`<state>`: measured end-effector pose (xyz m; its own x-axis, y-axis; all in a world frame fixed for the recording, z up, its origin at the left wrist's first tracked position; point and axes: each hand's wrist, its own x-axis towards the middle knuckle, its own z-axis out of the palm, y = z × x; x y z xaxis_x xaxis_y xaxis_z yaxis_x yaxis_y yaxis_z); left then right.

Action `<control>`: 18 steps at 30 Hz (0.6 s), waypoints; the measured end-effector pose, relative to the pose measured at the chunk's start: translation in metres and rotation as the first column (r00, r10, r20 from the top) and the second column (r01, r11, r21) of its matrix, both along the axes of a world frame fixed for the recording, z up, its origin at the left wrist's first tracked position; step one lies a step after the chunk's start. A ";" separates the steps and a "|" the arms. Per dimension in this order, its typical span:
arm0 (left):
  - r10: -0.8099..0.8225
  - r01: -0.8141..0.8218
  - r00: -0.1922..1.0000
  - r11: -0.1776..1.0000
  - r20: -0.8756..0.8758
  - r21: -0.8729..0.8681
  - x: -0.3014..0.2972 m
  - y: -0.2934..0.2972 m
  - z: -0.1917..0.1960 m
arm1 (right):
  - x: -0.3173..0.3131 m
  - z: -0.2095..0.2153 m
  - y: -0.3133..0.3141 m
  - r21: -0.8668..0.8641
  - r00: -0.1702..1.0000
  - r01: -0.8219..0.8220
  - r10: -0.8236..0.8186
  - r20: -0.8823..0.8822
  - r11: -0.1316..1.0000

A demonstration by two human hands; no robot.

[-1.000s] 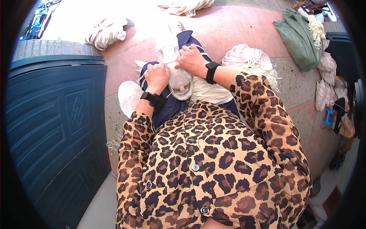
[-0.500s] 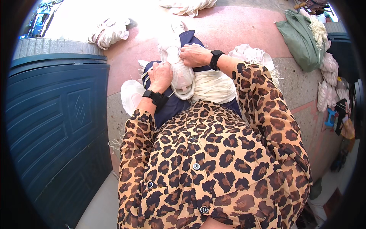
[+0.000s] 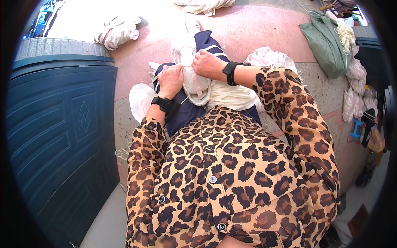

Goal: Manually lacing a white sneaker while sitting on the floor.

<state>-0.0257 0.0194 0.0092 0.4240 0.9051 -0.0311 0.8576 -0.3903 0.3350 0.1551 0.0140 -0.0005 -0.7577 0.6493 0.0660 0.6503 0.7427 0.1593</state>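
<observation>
A dark blue panelled door fills the left side of the frame, and the person's leopard-print shirt takes up the lower centre. A pink and grey floor runs across the top. On the person's lap, just above centre, lies a pale bundle of cream yarn over navy trousers. A green sack lies at the upper right, a knotted white cloth bundle at the upper left.

The white stuffed piece sits between the two hands, a little above centre, standing up off the lap. The left hand is closed on its left side, fingers curled around it. The right hand presses over its upper right edge, fingers bent down onto it. Each wrist wears a black band.
</observation>
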 end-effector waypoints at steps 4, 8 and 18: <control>0.005 -0.005 1.000 1.000 0.025 -0.011 0.002 0.000 0.000 | -0.003 0.004 0.007 0.079 0.999 -0.043 0.044 -0.013 0.996; 0.009 -0.009 1.000 1.000 0.027 0.002 0.000 0.000 0.000 | 0.009 -0.004 0.010 0.007 0.933 -0.094 0.090 -0.349 0.996; 0.004 0.001 0.996 0.998 0.090 -0.055 -0.003 0.000 0.000 | -0.023 0.008 -0.013 -0.516 0.590 0.110 -0.473 -0.654 0.850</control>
